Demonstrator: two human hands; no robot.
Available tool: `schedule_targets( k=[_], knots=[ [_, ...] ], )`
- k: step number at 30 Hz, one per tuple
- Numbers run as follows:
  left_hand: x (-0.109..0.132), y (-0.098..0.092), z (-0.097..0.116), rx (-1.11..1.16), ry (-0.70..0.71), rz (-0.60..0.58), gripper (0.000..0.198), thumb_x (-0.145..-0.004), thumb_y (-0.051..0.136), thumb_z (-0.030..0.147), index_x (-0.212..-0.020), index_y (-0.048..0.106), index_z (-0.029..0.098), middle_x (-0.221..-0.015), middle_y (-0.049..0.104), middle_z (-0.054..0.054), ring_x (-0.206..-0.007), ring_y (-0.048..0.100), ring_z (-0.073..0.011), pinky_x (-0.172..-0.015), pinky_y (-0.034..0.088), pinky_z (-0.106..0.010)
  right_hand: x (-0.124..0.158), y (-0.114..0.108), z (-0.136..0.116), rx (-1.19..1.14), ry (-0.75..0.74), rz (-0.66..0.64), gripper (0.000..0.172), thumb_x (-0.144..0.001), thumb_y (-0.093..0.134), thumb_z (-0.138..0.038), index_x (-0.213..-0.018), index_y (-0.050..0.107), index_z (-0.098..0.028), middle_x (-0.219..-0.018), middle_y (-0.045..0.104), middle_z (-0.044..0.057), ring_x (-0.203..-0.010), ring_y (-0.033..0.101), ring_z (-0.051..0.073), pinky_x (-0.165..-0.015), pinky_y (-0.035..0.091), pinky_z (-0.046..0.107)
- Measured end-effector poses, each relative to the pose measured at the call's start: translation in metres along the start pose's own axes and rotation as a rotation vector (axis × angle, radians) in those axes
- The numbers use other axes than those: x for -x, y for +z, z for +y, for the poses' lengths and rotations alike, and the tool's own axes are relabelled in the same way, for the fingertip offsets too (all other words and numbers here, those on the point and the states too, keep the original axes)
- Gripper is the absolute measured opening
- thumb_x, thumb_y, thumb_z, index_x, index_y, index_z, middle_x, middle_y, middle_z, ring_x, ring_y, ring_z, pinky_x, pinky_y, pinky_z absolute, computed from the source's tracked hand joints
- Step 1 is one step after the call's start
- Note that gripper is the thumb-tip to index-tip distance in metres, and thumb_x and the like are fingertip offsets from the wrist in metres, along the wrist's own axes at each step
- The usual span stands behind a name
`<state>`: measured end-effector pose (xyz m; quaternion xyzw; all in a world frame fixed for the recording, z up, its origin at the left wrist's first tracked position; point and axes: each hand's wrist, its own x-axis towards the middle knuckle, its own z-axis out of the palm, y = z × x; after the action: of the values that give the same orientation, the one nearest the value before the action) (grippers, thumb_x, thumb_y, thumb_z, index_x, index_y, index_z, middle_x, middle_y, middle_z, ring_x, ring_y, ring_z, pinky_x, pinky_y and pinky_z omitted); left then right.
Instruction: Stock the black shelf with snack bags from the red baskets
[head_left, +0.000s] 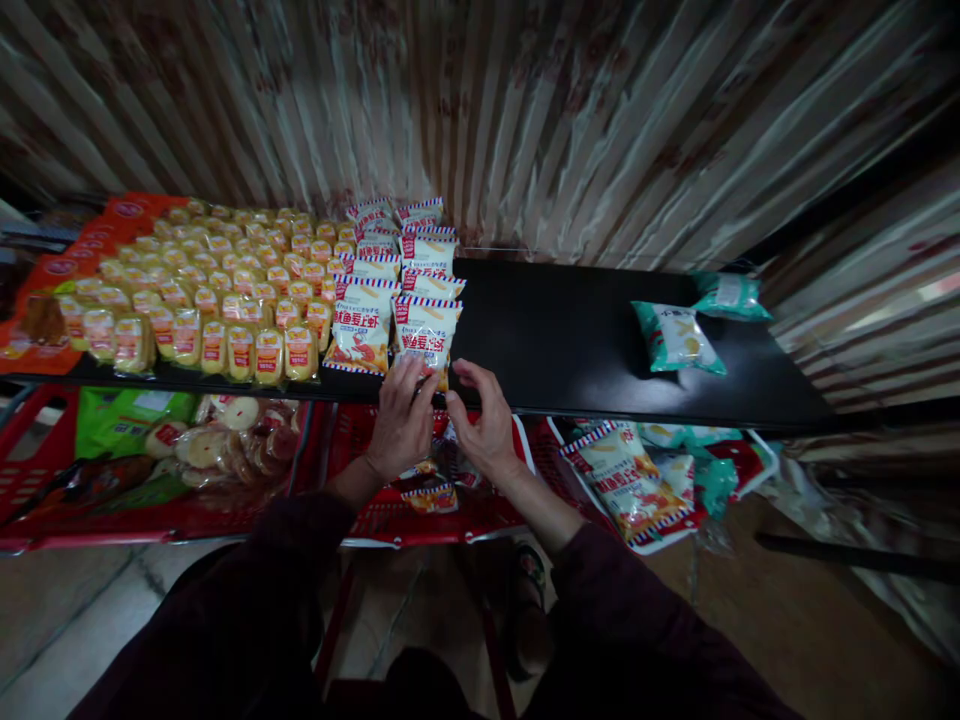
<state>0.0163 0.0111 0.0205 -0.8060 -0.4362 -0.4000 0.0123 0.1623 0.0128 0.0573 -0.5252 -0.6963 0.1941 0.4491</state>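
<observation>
My left hand (406, 418) rests its fingertips on the lower front of a white snack bag (427, 325) with red and blue striped edges. The bag stands in the front row on a black shelf (540, 330). Just right of that bag's bottom corner is my right hand (486, 415), thumb and fingers apart and curved, with nothing seen between them. A matching snack bag (360, 325) stands to the left, and more such bags are lined up behind in two columns.
Left of the bags sit many small yellow packaged cakes (240, 345) in rows, beside orange packaging (56, 270). Two teal-and-white bags (681, 338) lie toward the shelf's right end. Red baskets (367, 510) below hold mixed snacks, including a striped bag (630, 475). A pleated curtain (480, 110) hangs behind.
</observation>
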Motion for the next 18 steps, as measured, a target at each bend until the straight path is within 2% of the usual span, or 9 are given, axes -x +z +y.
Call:
schedule_targets(
  k=[2,4,6,8,13,16,18],
  knots=[
    [0.008,-0.004,0.003,0.084,0.104,-0.014,0.048,-0.088,0.039,0.010,-0.135,0.038,0.017,-0.145,0.038,-0.016,-0.141,0.023,-0.0264,-0.109,0.032,-0.050,0.005,-0.008,-0.004,0.001,-0.054,-0.024,0.030,-0.089,0.044,-0.033,-0.112,0.058,-0.019,-0.103,0.066,0.010,-0.094,0.062,0.020,-0.086,0.051,0.038],
    [0.018,-0.008,0.007,0.140,0.172,-0.039,0.041,-0.086,0.040,0.008,-0.126,0.048,0.016,-0.134,0.049,-0.015,-0.136,0.032,-0.0246,-0.105,0.040,-0.046,0.012,-0.014,-0.004,-0.003,-0.132,-0.102,0.023,-0.090,0.043,-0.030,-0.099,0.062,-0.020,-0.089,0.069,0.007,-0.083,0.063,0.018,-0.079,0.052,0.035],
    [0.029,-0.010,0.009,0.169,0.183,-0.092,0.034,-0.085,0.041,0.008,-0.114,0.057,0.015,-0.127,0.055,-0.016,-0.131,0.040,-0.0239,-0.102,0.044,-0.043,0.019,-0.016,-0.001,0.000,-0.185,-0.194,0.022,-0.090,0.043,-0.028,-0.093,0.064,-0.020,-0.083,0.070,0.005,-0.078,0.064,0.017,-0.075,0.052,0.032],
    [0.040,-0.010,0.009,0.170,0.151,-0.206,0.030,-0.085,0.041,0.010,-0.106,0.062,0.016,-0.124,0.057,-0.015,-0.125,0.046,-0.0235,-0.100,0.046,-0.042,0.026,-0.015,0.007,0.008,-0.188,-0.288,0.023,-0.090,0.042,-0.026,-0.093,0.064,-0.020,-0.084,0.070,0.005,-0.079,0.065,0.017,-0.076,0.052,0.032],
    [0.060,0.003,0.004,0.138,-0.080,-0.638,0.037,-0.083,0.041,0.011,-0.115,0.059,0.017,-0.126,0.055,-0.013,-0.111,0.057,-0.0215,-0.093,0.051,-0.037,0.041,-0.009,0.037,0.113,-0.077,-0.622,0.025,-0.089,0.043,-0.023,-0.103,0.064,-0.019,-0.096,0.070,0.007,-0.092,0.064,0.019,-0.084,0.050,0.034],
    [0.064,0.016,0.008,0.218,-0.306,-0.832,0.039,-0.084,0.040,0.012,-0.120,0.054,0.015,-0.128,0.055,-0.014,-0.111,0.058,-0.0222,-0.094,0.048,-0.037,0.052,-0.006,0.058,0.256,0.022,-0.702,0.031,-0.086,0.049,-0.022,-0.113,0.061,-0.015,-0.111,0.066,0.012,-0.107,0.060,0.023,-0.093,0.046,0.038],
    [0.064,0.023,0.014,0.278,-0.435,-0.929,0.036,-0.085,0.040,0.017,-0.117,0.056,0.013,-0.122,0.059,-0.015,-0.110,0.058,-0.0235,-0.096,0.045,-0.039,0.058,-0.004,0.071,0.300,0.099,-0.713,0.036,-0.085,0.051,-0.028,-0.119,0.059,-0.015,-0.115,0.065,0.013,-0.113,0.057,0.024,-0.095,0.045,0.039]
  ],
)
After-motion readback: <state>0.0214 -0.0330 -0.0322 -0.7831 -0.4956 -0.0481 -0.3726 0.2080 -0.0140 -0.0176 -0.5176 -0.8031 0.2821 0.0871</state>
